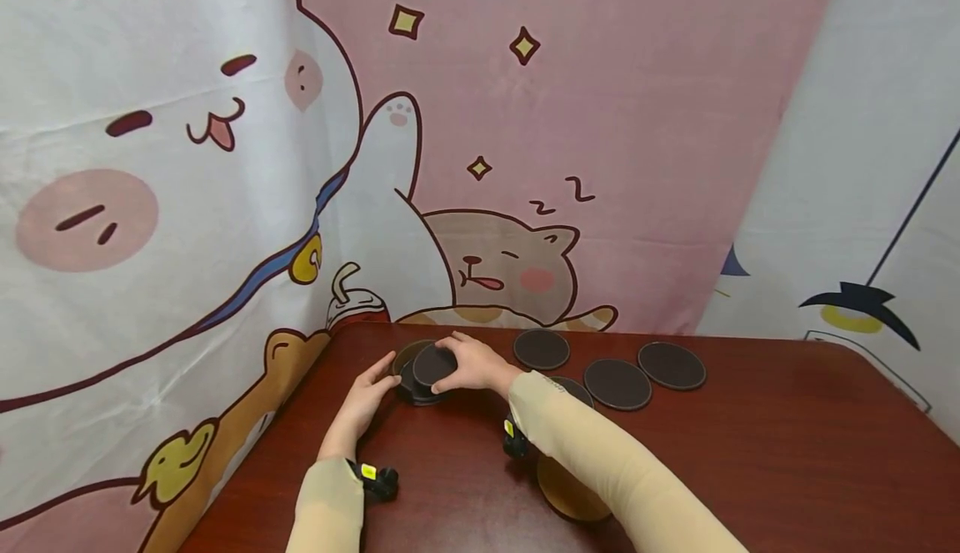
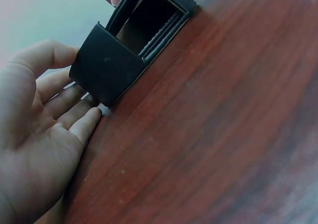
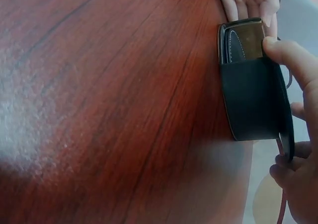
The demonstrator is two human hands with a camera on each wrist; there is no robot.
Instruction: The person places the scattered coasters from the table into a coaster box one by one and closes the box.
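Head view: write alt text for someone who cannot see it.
The right hand grips a dark round coaster at a black holder that the left hand touches. More coasters lie to the right on the brown table, before a cartoon backdrop.

The head view looks forward and down across the tabletop — and here, low and close, both wrist views face the same black holder, one from each side.

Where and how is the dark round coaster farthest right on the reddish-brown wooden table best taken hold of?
Likely by opposite points of its rim, coming from above and its right: the thin coaster lies flat on the table, and a similar dark, round coaster sits close on its left, crowding that side.
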